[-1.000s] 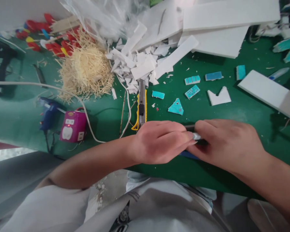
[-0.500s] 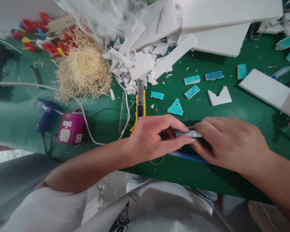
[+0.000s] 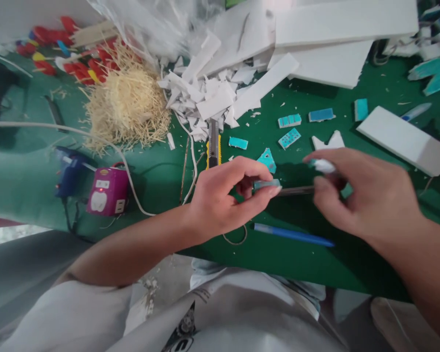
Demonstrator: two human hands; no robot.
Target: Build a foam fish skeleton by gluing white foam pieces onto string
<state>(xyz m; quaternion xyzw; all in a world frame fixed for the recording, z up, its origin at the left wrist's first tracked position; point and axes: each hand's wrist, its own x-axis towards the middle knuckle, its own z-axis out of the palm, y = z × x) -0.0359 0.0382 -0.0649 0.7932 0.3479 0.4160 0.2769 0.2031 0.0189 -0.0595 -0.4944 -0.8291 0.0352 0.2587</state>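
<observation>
My left hand (image 3: 229,198) pinches a small pale-teal piece (image 3: 267,184) between thumb and fingers, above the near part of the table. To the right, my right hand (image 3: 363,190) holds a small white piece with a teal end (image 3: 323,166), blurred by motion; I cannot make out its kind. A thin dark strip (image 3: 297,190) lies between the two hands. Nearer the table edge is a blue pen (image 3: 293,234). Past the hands lie a teal triangular foam piece (image 3: 267,160) and a white notched foam piece (image 3: 328,141), partly covered by my right hand.
A yellow box cutter (image 3: 213,146) lies beside white foam scraps (image 3: 216,98). Left are a pile of straw-coloured shreds (image 3: 128,107), a purple power adapter (image 3: 107,191), a blue glue gun (image 3: 71,171) and a white cable (image 3: 128,181). White foam boards (image 3: 344,24) lie at the back.
My hands have moved apart: the right went up and right with the white piece, the left slightly left with the teal piece. The blue pen and dark strip now show more fully.
</observation>
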